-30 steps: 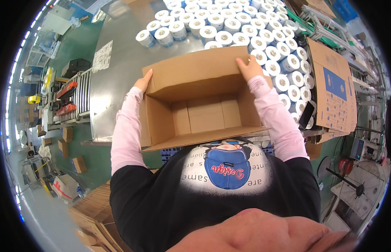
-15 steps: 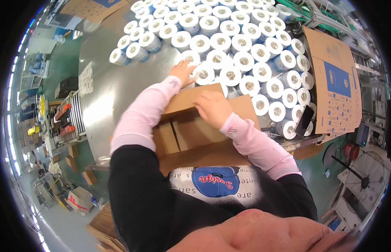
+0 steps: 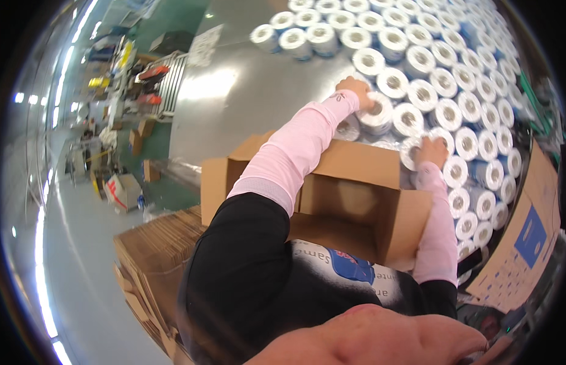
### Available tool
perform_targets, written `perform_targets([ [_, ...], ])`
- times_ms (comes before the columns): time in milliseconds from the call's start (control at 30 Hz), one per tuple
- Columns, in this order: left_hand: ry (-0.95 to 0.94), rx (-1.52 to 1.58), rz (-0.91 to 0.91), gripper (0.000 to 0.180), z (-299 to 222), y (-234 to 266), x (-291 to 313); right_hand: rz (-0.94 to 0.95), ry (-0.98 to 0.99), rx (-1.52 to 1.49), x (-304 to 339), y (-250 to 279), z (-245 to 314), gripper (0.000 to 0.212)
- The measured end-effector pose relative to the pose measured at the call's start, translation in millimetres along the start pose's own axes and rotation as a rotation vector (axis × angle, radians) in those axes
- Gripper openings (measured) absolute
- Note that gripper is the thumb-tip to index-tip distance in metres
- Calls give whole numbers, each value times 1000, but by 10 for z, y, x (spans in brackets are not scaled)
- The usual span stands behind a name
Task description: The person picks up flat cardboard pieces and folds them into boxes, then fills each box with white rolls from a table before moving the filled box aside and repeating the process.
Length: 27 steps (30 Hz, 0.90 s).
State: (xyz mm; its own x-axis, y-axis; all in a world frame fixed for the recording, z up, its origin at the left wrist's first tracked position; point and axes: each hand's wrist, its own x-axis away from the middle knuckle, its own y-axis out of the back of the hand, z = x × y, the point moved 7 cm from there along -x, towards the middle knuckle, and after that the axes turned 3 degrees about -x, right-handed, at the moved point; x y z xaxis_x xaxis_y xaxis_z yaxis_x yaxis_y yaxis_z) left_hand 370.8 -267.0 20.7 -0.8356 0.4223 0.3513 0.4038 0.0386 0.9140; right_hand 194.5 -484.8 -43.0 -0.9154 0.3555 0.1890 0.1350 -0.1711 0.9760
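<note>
Many white rolls in clear wrap, with blue on their sides, stand close together on the metal table. My left hand (image 3: 357, 91) is curled around the far left side of a near roll (image 3: 378, 114). My right hand (image 3: 433, 152) has its fingers bent over the side of another roll (image 3: 411, 152), farther right. Parts of both hands' grips are hidden by the rolls. Between my forearms and close to my body is an open cardboard box (image 3: 362, 163), its flaps up. The visible part of its inside holds nothing; my left arm covers some of it.
The metal table (image 3: 234, 115) stretches away to the left of the rolls. A printed cardboard carton (image 3: 520, 243) stands at the right edge, with a dark phone (image 3: 471, 260) near it. Flattened cardboard boxes (image 3: 155, 261) are stacked at my lower left.
My right hand has left the box flap and reached forward to the rolls. The left hand has stayed among the near rolls. My view has swung leftward, moving the scene right.
</note>
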Motion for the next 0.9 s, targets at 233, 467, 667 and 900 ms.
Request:
perform_targets([
  [233,-611,1141,-36,38,115,1496,1520,-62,165,-1620,-93,721,-967,24],
  [467,-524,538,34,35,-10,1028,3021,236,1036,-759,1530,2431,642,37],
  [667,-844,-73,-8,29,-422,-364,3066,158,906,112,2427,982,1434,26],
  [900,-636,-73,453,27,-371,-1902,2609,-361,851,-243,2172,2164,1692,41],
])
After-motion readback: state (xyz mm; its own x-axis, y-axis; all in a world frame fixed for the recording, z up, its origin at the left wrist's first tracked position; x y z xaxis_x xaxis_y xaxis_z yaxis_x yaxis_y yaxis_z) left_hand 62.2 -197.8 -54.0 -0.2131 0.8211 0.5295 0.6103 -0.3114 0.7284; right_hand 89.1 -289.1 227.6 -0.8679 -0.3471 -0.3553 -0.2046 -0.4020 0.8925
